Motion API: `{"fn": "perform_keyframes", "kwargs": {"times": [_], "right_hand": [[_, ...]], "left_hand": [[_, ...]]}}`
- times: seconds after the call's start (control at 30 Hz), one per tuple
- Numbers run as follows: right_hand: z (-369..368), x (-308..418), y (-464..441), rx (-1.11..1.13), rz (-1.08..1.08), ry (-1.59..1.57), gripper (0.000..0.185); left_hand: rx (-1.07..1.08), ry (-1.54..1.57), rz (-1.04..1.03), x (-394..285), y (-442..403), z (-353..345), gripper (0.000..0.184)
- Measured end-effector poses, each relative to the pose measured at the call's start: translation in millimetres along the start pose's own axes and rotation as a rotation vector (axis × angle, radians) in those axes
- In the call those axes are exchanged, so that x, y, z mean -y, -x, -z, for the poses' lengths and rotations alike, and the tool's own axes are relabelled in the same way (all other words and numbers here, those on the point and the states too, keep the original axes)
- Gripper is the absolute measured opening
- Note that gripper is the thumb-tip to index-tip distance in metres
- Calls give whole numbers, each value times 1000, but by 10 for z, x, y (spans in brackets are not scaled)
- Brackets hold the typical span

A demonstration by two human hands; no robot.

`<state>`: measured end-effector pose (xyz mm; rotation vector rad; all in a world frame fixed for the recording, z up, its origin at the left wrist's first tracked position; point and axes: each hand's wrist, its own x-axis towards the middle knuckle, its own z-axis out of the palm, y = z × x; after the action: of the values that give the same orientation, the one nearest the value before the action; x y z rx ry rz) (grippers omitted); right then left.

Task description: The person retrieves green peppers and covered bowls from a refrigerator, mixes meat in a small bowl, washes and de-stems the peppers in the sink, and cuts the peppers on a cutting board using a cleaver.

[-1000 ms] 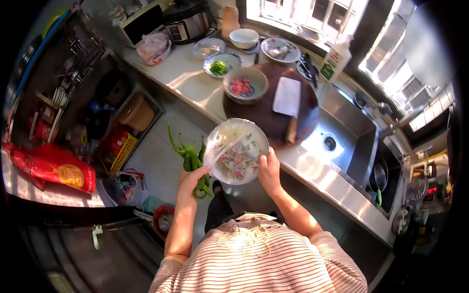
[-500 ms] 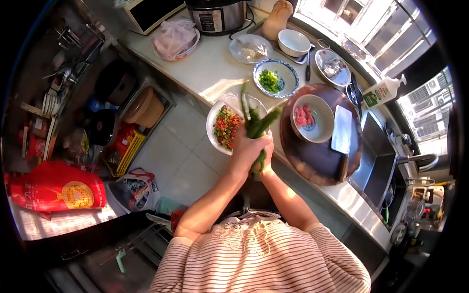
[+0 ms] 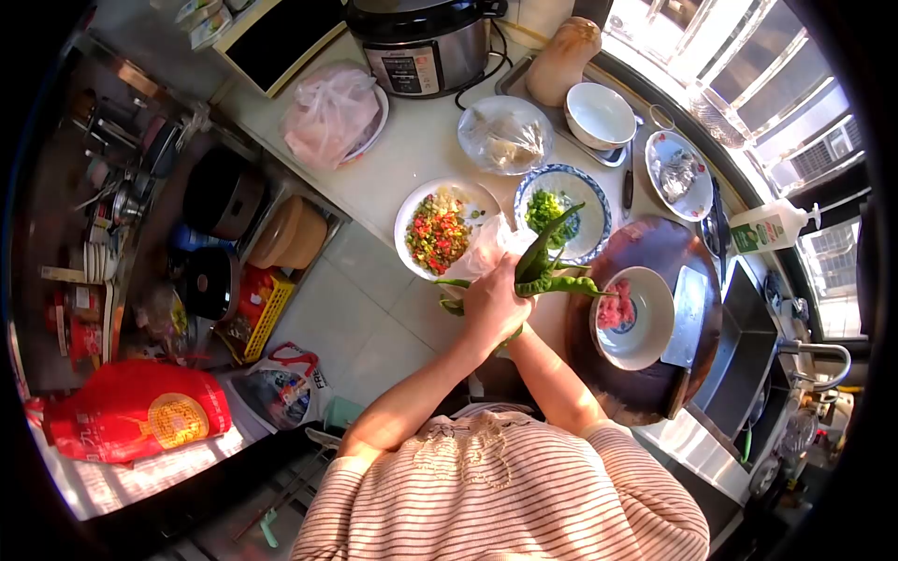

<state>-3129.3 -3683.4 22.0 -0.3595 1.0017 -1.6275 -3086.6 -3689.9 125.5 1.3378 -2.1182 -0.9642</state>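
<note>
My left hand is closed around a bunch of long green peppers. Their tips stick out to the right over the bowl's edge, and some green shows on the left below the hand. A crumpled clear plastic bag shows just beyond my knuckles. My right hand lies behind the left, its fingers hidden; only its wrist and forearm show. Near the hands are a white plate of chopped red and green chillies, a blue-rimmed plate of chopped greens, and a bowl with pink raw meat.
The bowl stands on a round chopping board beside a cleaver. At the right is a sink with a tap. A pressure cooker, a squash and a bagged plate stand along the back.
The peppers have swung from upright to pointing right, and the left hand now covers the right. A plastic bag has come into sight by the hands. The view has shifted.
</note>
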Motion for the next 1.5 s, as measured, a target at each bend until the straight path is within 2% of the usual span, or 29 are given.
{"fn": "perform_keyframes", "kwargs": {"times": [0.1, 0.13, 0.17, 0.2, 0.23, 0.27, 0.3, 0.37, 0.43, 0.5, 0.53, 0.57, 0.67, 0.7, 0.8, 0.83, 0.87, 0.9, 0.93, 0.97, 1.03, 1.07, 1.1, 1.17, 1.23, 1.27, 1.37, 1.4, 1.5], "right_hand": [[-29, 42, -199, 18, -1, 75, 31], [-32, 46, -241, 29, 15, 139, 31], [-4, 65, -270, 49, 51, 251, 32], [18, 101, -283, 54, 31, 232, 32], [19, 123, -273, 51, 20, 188, 32], [25, 177, -243, -14, -147, -207, 35], [75, 136, -185, -9, -126, -241, 43], [199, 94, -74, 18, -76, -371, 47], [146, 164, 3, -156, -101, -487, 47], [87, 262, 135, -249, 26, -294, 48], [47, 335, 169, -219, 121, -326, 46], [-1, 457, 225, -141, 113, -398, 46], [-192, 670, 339, -142, 163, -176, 47], [-202, 657, 313, -158, 159, -114, 47], [-546, 744, 127, -89, 142, -42, 41], [-687, 753, 1, -42, 133, -31, 40], [-730, 693, -215, 20, 135, 70, 41], [-776, 637, -437, 80, 136, 171, 43], [-970, 673, -612, 107, 266, 355, 45], [-1131, 709, -740, 134, 396, 540, 46], [-1065, 483, -995, -66, 452, 605, 43], [-1066, 405, -1094, -163, 481, 634, 41], [-1118, 549, -862, -175, 529, 790, 34], [-910, 307, -787, -115, 444, 807, 25], [-1000, 448, -435, -152, 407, 782, 19], [-955, 454, -434, -76, 548, 839, 23], [-1312, 906, -288, -116, 1039, 1115, 31], [-1328, 968, -346, -119, 1153, 1290, 41], [-1234, 1010, -339, -145, 1026, 1553, 38]], "left_hand": [[-78, 115, -157, 239, -192, 9, 36], [-16, 79, -30, 234, -226, 81, 37], [24, 91, 17, 259, -293, 141, 37], [51, 107, 55, 305, -314, 183, 38], [81, 122, 94, 354, -317, 221, 38], [52, 278, 46, 442, -300, 216, 39], [136, 247, 168, 424, -291, 289, 42], [223, 237, 217, 508, -239, 292, 44], [406, 183, 234, 559, -208, 279, 44], [317, 297, -28, 725, -99, 81, 40], [305, 474, -12, 735, -37, 65, 39], [291, 652, 6, 754, 3, 55, 39], [291, 818, 66, 673, -8, 227, 47], [138, 853, -16, 623, -21, 262, 57], [464, 1022, 239, 680, -303, 747, 64], [447, 863, 325, 712, -366, 930, 58], [382, 923, 287, 806, -462, 1003, 50], [228, 955, 225, 865, -559, 1078, 41], [178, 1022, 211, 832, -654, 1248, 40], [56, 920, 124, 870, -814, 1333, 34], [-20, 813, -6, 984, -1170, 1504, 22], [-51, 560, 106, 1106, -1458, 1573, 26], [-99, 326, 19, 1349, -1638, 1539, 38], [-179, 155, -78, 1390, -1726, 1574, 52], [-157, 105, -73, 1329, -1669, 1629, 55], [-141, 79, -67, 1292, -1608, 1663, 56], [-63, -126, 6, 1008, -1439, 1743, 54], [-76, -73, -153, 1003, -1400, 1766, 55], [-172, -141, -197, 874, -1197, 1790, 58]]}}
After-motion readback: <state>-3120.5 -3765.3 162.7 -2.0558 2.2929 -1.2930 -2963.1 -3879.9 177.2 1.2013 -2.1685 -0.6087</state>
